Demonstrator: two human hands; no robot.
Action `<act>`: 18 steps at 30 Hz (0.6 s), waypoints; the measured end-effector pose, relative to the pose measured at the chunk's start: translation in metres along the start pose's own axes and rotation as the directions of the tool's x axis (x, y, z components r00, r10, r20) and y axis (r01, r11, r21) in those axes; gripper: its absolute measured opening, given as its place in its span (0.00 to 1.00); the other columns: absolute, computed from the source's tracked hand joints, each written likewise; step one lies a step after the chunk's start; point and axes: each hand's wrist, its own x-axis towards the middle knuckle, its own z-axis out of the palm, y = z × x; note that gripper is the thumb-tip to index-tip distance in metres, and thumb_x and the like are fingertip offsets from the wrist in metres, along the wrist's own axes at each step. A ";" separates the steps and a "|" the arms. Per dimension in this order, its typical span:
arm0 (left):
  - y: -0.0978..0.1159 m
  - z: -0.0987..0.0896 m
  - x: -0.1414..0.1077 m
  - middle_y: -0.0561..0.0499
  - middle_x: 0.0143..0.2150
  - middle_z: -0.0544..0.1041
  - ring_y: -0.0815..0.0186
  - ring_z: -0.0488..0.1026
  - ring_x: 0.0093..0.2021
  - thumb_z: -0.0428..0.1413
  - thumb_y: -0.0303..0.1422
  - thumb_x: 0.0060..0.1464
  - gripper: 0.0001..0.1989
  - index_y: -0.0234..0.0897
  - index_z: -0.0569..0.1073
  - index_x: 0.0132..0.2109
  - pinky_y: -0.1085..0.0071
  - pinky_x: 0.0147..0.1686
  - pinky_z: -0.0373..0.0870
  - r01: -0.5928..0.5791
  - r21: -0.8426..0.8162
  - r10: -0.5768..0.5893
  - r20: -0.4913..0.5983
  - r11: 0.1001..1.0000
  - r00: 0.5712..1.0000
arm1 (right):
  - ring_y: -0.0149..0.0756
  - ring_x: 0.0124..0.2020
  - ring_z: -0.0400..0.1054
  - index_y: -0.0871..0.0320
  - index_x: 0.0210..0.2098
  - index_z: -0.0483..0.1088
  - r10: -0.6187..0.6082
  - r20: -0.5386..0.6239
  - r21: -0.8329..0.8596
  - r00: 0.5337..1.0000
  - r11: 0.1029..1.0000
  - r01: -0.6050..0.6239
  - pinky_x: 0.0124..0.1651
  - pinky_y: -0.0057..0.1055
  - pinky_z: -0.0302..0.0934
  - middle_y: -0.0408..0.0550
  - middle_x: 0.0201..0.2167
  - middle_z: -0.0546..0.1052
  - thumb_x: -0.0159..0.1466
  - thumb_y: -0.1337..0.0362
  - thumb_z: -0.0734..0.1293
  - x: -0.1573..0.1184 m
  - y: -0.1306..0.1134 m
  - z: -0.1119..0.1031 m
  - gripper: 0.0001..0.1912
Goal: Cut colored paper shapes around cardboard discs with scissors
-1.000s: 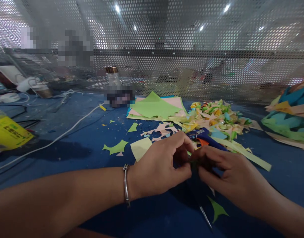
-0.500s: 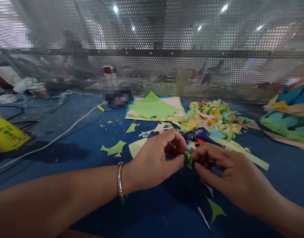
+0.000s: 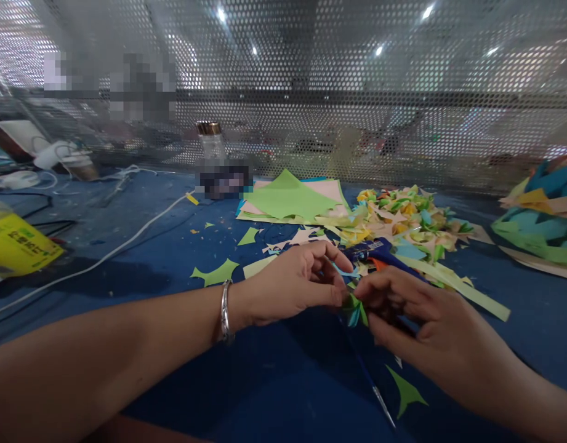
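Between my hands is a small folded paper flower (image 3: 356, 309), green with some blue. My left hand (image 3: 306, 277), with a silver bangle at the wrist, pinches its left side between thumb and fingers. From the right, my right hand (image 3: 417, 314) holds the flower's other edge with thumb and forefinger. A thin blue-handled tool with a metal tip (image 3: 378, 394) lies on the table below them. A green paper offcut (image 3: 406, 392) is beside it. Just behind my right hand rests a dark blue tool with an orange part (image 3: 370, 249), partly hidden.
Behind my hands lie a stack of coloured paper (image 3: 287, 197) and a heap of small paper flowers and scraps (image 3: 403, 212). Layered paper work (image 3: 537, 227) stands at right. A white cable (image 3: 135, 234), yellow package (image 3: 20, 243) and bottle (image 3: 212, 144) are at left. Perforated metal screens the back.
The paper flower has turned and spread a little between my fingers, showing blue inside the green. My left fingers have loosened slightly. The whole view has shifted a little.
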 end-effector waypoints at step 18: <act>-0.004 0.000 0.001 0.56 0.30 0.77 0.70 0.77 0.28 0.68 0.32 0.54 0.17 0.36 0.69 0.45 0.67 0.38 0.78 0.139 -0.074 -0.136 0.041 0.988 0.990 | 0.28 0.20 0.65 0.54 0.32 0.73 0.047 0.133 0.055 0.990 0.997 -0.055 0.21 0.23 0.57 0.40 0.21 0.73 0.61 0.65 0.63 0.004 -0.008 -0.002 0.07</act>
